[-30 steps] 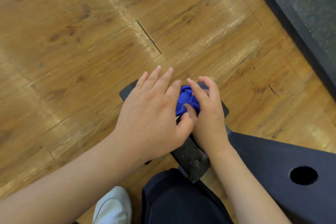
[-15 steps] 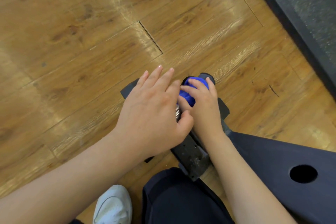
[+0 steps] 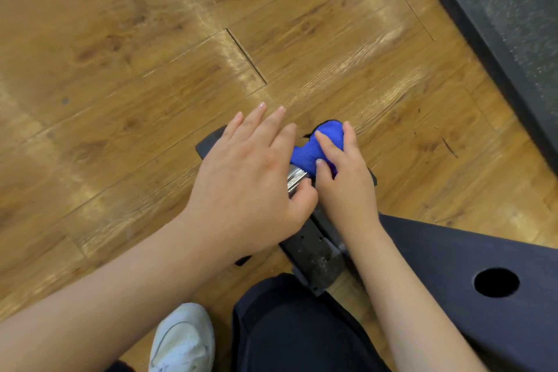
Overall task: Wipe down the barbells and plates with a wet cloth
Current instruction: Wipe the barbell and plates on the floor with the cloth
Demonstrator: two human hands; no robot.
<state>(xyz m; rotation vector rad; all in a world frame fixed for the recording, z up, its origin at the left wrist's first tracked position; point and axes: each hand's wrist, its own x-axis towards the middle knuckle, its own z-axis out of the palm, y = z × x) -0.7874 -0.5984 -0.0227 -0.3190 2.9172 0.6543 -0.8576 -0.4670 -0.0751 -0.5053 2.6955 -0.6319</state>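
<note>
A blue cloth [image 3: 314, 149] is bunched over the far end of a silver bar [image 3: 294, 179], which sticks out from a dark weight plate [image 3: 208, 142] on the floor. My right hand [image 3: 342, 178] grips the cloth, fingers curled over it and pressing it onto the bar end. My left hand [image 3: 250, 172] lies flat on the plate with straight fingers, its thumb against the bar. Most of the plate and bar is hidden under my hands.
A black metal bracket [image 3: 314, 254] runs from the bar toward me. A dark panel with a round hole [image 3: 496, 282] lies at lower right. Wooden floor [image 3: 120, 69] surrounds everything; a dark rubber mat [image 3: 513, 9] borders the upper right. My white shoe [image 3: 184, 341] and dark trouser leg [image 3: 290, 329] are below.
My right hand has slid the blue cloth outward along the bar, away from me, to its far tip. My left hand has stayed in place on the plate.
</note>
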